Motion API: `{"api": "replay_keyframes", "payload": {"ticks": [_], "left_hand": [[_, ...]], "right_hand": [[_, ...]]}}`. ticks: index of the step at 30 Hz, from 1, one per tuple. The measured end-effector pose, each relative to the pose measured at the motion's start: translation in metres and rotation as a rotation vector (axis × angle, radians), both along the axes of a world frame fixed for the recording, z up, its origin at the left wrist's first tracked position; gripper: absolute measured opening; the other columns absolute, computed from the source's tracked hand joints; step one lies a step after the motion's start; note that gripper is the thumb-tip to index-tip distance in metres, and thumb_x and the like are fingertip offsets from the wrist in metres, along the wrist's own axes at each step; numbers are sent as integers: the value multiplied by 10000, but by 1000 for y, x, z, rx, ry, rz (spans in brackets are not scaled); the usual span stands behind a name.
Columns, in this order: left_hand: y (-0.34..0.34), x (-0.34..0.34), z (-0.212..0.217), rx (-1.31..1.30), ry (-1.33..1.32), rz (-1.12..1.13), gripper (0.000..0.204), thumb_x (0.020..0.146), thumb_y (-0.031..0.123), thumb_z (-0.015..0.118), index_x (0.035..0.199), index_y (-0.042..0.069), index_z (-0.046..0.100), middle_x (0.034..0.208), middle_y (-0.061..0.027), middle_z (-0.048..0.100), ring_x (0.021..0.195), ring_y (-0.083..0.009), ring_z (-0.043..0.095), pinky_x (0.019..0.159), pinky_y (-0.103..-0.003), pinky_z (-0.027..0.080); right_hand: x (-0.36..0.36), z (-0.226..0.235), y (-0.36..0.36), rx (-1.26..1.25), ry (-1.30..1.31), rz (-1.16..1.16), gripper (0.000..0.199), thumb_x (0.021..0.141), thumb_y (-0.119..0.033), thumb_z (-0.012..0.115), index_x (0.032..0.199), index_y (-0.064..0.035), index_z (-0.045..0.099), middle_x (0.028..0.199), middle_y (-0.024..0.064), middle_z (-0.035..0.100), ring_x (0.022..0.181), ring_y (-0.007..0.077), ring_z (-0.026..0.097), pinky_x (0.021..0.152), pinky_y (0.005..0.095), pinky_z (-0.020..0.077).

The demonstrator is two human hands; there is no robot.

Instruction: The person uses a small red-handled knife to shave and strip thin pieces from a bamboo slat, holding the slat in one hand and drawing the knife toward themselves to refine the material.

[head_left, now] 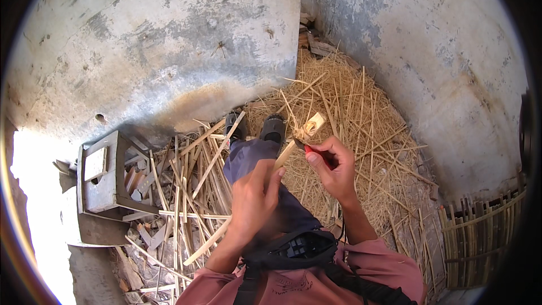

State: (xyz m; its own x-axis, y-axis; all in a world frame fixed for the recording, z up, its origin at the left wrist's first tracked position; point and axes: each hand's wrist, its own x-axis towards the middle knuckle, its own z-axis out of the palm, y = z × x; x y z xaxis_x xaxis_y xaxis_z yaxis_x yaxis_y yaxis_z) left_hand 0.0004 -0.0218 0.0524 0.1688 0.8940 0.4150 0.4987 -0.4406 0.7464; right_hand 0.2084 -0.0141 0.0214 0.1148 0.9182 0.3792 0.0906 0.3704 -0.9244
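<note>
Left hand (pixel 254 193): fingers pinching strip (pixel 285 155). Right hand (pixel 335 173): fingers gripping red tool (pixel 308 148), its dark end at strip, beside curled shavings (pixel 310 128).

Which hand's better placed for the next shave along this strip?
Likely your right hand: it holds the red tool at the strip, by curled shavings; your left hand holds the strip.
</note>
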Motion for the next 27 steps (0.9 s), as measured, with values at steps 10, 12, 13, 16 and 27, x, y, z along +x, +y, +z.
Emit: {"api": "replay_keyframes", "payload": {"ticks": [10, 12, 13, 16, 27], "left_hand": [[1, 1, -18, 107, -55, 64, 88, 1015, 132, 769, 1062, 59, 755, 792, -111, 735, 642, -290, 720, 570, -370, 542], [4, 1, -26, 290, -3, 81, 90, 1004, 129, 778, 1067, 71, 750, 803, -96, 733, 634, -295, 708, 555, -378, 536], [4, 1, -25, 293, 32, 75, 97, 992, 106, 789, 1069, 60, 751, 805, -95, 741, 633, -280, 718, 556, -371, 540], [5, -1, -17, 322, 139, 61, 135, 963, 61, 814, 1081, 48, 751, 801, -90, 744, 621, -255, 728, 548, -365, 539], [17, -13, -18, 387, 352, 89, 130, 985, 134, 798, 1096, 89, 748, 776, -54, 696, 566, -269, 662, 497, -380, 477]], "right_hand": [[0, 2, 0, -77, 245, 117, 83, 1024, -27, 755, 1057, 20, 696, 976, 50, 726, 886, 63, 668, 750, 228, 534], [0, 2, 1, -83, 283, 154, 68, 1032, -25, 741, 1055, 15, 691, 954, 48, 716, 837, 62, 647, 706, 227, 512], [1, 2, 2, -86, 302, 167, 61, 1036, -24, 734, 1053, 13, 688, 944, 47, 711, 813, 62, 637, 684, 227, 500], [10, 4, 5, -215, 426, 279, 50, 1048, -23, 715, 1042, 9, 676, 907, 37, 692, 765, 60, 612, 638, 231, 476], [1, -1, 13, -155, 142, 114, 65, 1039, -28, 729, 1047, 12, 679, 879, 22, 683, 760, 52, 621, 632, 221, 470]]}}
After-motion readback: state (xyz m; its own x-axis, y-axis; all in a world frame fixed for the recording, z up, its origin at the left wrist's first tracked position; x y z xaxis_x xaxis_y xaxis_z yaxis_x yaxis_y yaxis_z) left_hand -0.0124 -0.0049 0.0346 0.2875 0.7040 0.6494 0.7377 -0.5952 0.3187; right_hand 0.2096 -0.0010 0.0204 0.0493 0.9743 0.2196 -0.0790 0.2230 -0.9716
